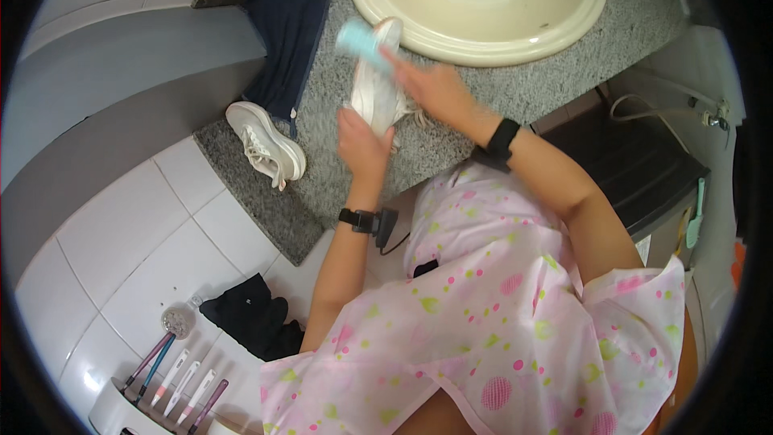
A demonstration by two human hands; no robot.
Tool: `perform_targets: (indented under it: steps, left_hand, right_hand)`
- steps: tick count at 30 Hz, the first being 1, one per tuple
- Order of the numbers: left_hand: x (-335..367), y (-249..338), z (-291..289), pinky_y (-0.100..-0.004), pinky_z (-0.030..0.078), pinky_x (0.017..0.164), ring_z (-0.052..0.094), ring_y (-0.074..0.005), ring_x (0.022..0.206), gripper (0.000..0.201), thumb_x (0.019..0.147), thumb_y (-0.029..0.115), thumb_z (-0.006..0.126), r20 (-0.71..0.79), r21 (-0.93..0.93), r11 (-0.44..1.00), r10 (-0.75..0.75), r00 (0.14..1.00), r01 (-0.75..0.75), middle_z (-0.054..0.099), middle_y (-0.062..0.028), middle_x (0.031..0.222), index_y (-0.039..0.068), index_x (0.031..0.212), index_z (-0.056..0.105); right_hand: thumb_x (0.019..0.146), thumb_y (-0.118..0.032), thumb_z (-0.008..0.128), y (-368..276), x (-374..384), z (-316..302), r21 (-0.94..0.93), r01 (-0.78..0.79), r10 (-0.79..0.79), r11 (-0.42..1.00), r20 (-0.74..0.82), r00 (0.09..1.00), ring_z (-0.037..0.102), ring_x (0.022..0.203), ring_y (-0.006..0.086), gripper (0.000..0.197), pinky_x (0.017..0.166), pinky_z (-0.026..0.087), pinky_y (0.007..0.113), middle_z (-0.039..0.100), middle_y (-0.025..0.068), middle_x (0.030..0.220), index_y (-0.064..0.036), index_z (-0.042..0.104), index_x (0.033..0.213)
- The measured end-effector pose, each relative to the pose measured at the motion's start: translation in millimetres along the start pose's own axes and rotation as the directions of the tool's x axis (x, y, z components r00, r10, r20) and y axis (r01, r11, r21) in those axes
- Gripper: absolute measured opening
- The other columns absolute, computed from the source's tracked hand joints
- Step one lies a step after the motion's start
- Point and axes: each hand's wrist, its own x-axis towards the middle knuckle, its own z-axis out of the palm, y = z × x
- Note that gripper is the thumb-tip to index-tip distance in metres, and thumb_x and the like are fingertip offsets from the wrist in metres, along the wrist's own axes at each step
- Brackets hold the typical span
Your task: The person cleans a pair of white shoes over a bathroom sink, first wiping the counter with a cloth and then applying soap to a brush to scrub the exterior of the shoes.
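Over the counter, my left hand (364, 145) is wrapped round one end of a white shoe (375, 95), its laces hanging loose on the right side. My right hand (437, 93) grips what looks like a light blue brush (362, 43), which lies across the far part of that shoe. The brush is smeared by motion, so its bristles cannot be made out. A second white sneaker (266, 143) rests on the counter's left corner, to the left of my left hand.
The grey speckled counter (330, 185) holds a cream basin (483, 50) at the back. A dark blue cloth (296, 28) lies left. Black cloth (254, 318) and several toothbrushes (185, 383) in a white holder (121, 412) are lower left. A hose (644, 101) and dark shelf stand right.
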Motion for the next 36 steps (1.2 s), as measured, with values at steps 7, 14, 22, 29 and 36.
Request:
perform_targets:
  steps: [7,14,22,29,36]
  left_hand:
    - [-0.4,0.3,-0.5,-0.0438,0.049,0.077,0.056,-0.0383,0.094,0.071,0.056,0.023,0.086,0.039,0.004,1.000,-0.020,0.999,0.019,0.050,-0.0171,0.107,-0.001,0.108,0.044]
    - [0.2,0.0,1.9,-0.0435,0.050,0.077,0.057,-0.0377,0.097,0.077,0.057,0.025,0.085,-0.002,0.077,0.997,0.012,1.000,-0.012,0.050,-0.0184,0.112,-0.003,0.115,0.043]
    - [-1.8,1.1,-2.2,-0.0435,0.050,0.078,0.057,-0.0372,0.098,0.080,0.058,0.028,0.085,0.026,0.085,0.996,0.008,1.000,-0.010,0.050,-0.0188,0.116,-0.005,0.118,0.043]
    - [-11.1,-11.1,8.4,-0.0442,0.050,0.078,0.057,-0.0382,0.097,0.081,0.058,0.028,0.085,-0.097,0.101,0.989,0.116,0.988,-0.107,0.051,-0.0200,0.115,-0.005,0.118,0.043]
    - [-1.2,-3.8,3.0,-0.0442,0.049,0.076,0.057,-0.0385,0.095,0.075,0.057,0.027,0.086,0.034,0.036,0.999,0.024,0.999,-0.025,0.051,-0.0206,0.114,-0.003,0.112,0.044]
  right_hand:
    - [0.093,-0.023,0.053,-12.6,-17.5,11.8,0.109,0.051,-0.055,0.993,0.036,0.998,0.056,0.044,0.0262,0.053,0.044,0.047,0.039,0.055,0.0098,0.054,-0.0250,0.036,0.144]
    - [0.093,-0.021,0.053,-16.6,-21.5,13.0,0.068,0.060,-0.064,0.996,0.062,0.996,0.058,0.046,0.0250,0.056,0.046,0.049,0.038,0.058,0.0084,0.059,-0.0251,0.034,0.145]
    - [0.090,-0.020,0.056,-4.7,-3.3,7.4,0.281,-0.141,0.216,0.949,-0.255,0.943,0.057,0.046,0.0268,0.063,0.043,0.048,0.039,0.056,0.0111,0.058,-0.0274,0.030,0.147]
    - [0.091,-0.025,0.055,1.7,12.0,-13.2,0.248,-0.142,0.205,0.958,-0.249,0.947,0.055,0.044,0.0261,0.059,0.043,0.047,0.038,0.055,0.0096,0.058,-0.0250,0.034,0.145]
    - [0.095,-0.028,0.049,-12.9,-19.7,12.7,0.099,0.007,-0.015,0.995,0.082,0.996,0.056,0.045,0.0265,0.053,0.044,0.047,0.038,0.058,0.0096,0.060,-0.0249,0.034,0.145]
